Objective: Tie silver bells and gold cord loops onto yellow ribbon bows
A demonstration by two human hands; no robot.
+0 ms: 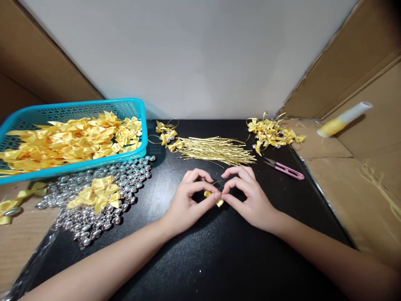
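My left hand [194,196] pinches a small yellow ribbon bow [219,203] between thumb and fingertips, above the black table [188,263]. From the right, my right hand [247,196] meets it with thumb and forefinger pinched at the same spot. A thin gold cord [217,182] arches up from the bow between the two hands. The fingers cover most of the bow, and where the cord joins it is hidden. Just beyond my hands lies a bundle of cut gold cords [216,150].
On the left a turquoise basket [144,125] holds many yellow bows. Silver beads [131,184] spread before it, with loose bows [102,194] on top. Bows with cord loops lie in a small group [167,136] and a larger pile [271,133]. Pink thread snips [286,168] lie right.
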